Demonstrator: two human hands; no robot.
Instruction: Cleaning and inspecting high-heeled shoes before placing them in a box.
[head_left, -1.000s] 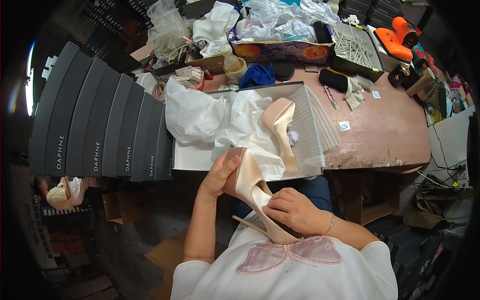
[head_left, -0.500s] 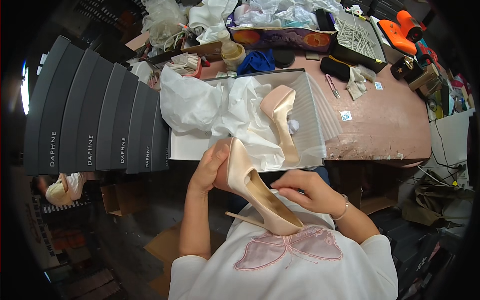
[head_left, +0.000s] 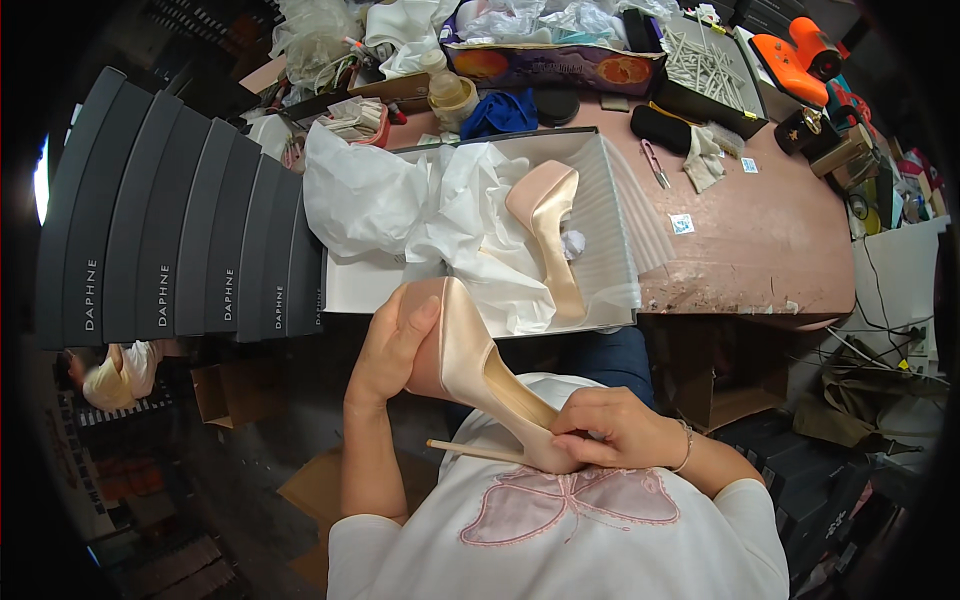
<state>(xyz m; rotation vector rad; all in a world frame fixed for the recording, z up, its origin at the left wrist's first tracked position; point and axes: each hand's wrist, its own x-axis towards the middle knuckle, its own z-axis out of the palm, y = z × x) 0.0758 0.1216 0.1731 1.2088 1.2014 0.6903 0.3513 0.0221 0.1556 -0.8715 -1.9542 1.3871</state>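
Half the pair is boxed: one satin stiletto pump (head_left: 552, 232) lies uncovered in the open shoebox (head_left: 372, 290). The other pump (head_left: 468, 365) is out, before the white shirt (head_left: 610, 530), left hand (head_left: 388, 350) clasping its toe, right hand (head_left: 622, 428) curled at its heel rim (whether pinching, cannot tell).

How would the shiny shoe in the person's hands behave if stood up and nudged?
The high-heeled shoe would probably tip easily, given its thin heel. It looks fairly stiff, with a clean curve between the left hand at the front and the right hand at the back. Its glossy finish may be slippery.
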